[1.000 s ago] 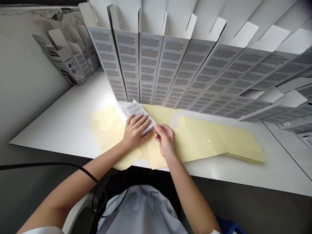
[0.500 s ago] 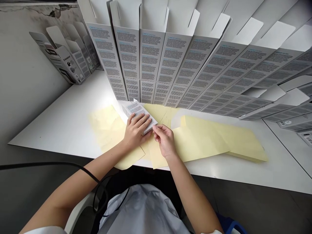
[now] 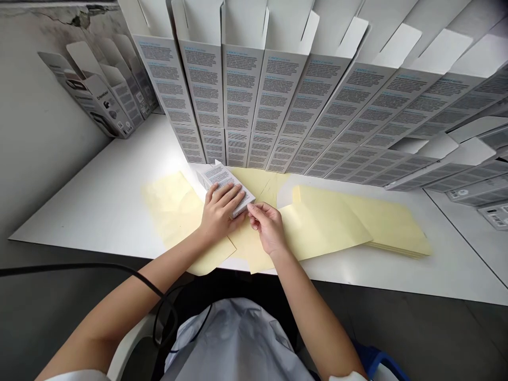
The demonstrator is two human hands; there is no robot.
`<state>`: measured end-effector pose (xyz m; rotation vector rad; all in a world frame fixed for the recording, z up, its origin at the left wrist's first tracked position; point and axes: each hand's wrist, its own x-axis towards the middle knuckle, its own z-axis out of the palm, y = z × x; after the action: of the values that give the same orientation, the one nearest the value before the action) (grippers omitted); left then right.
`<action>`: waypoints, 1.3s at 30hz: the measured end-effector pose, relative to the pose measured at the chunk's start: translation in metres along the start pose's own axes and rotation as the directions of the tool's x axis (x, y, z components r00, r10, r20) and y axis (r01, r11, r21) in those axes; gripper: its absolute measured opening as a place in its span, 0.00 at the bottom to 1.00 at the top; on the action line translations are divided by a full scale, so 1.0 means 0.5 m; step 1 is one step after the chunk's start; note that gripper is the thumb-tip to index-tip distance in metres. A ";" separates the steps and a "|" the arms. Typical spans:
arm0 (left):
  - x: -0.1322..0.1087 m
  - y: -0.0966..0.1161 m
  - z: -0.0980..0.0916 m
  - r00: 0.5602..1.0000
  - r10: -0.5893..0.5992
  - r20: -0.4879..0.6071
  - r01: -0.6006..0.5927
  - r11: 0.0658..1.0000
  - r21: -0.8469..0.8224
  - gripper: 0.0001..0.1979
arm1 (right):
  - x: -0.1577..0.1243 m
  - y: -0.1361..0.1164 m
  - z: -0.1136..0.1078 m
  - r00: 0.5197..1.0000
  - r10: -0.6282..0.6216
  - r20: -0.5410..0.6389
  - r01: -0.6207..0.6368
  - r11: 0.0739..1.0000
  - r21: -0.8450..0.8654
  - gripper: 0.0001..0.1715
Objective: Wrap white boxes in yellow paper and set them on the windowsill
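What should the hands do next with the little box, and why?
Probably the right hand should rub its fingertips along the near end of the small white printed cardboard box. The left hand lies flat on it, pinning it to the pale yellow paper sheets, and the right fingertips pinch at that end.

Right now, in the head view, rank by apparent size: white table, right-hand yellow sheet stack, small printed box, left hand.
1. white table
2. yellow sheet stack
3. small printed box and left hand: they look alike and the box is partly covered, so unranked.
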<state>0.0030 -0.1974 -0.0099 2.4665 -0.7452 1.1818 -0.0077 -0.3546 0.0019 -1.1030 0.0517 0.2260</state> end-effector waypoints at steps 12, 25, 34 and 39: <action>0.001 -0.001 0.003 1.000 -0.010 -0.004 0.010 1.000 -0.002 0.20 | -0.005 0.006 0.007 0.976 -0.217 0.023 0.218 0.968 -0.127 0.16; -0.001 -0.002 0.004 1.000 -0.011 -0.009 0.011 1.000 -0.007 0.21 | 0.004 0.004 0.010 0.990 -0.143 0.015 0.144 0.988 -0.059 0.17; 0.000 -0.002 0.004 1.000 -0.007 -0.011 0.007 1.000 0.003 0.21 | 0.002 0.005 0.007 0.998 -0.055 -0.019 0.055 0.997 -0.047 0.18; -0.003 -0.004 0.005 1.000 -0.015 0.004 0.015 1.000 -0.006 0.22 | 0.002 0.003 0.007 0.998 -0.042 -0.036 0.040 0.998 -0.045 0.19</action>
<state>0.0049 -0.1964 -0.0128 2.4657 -0.7288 1.1681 -0.0071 -0.3507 0.0021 -1.1514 0.0569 0.1706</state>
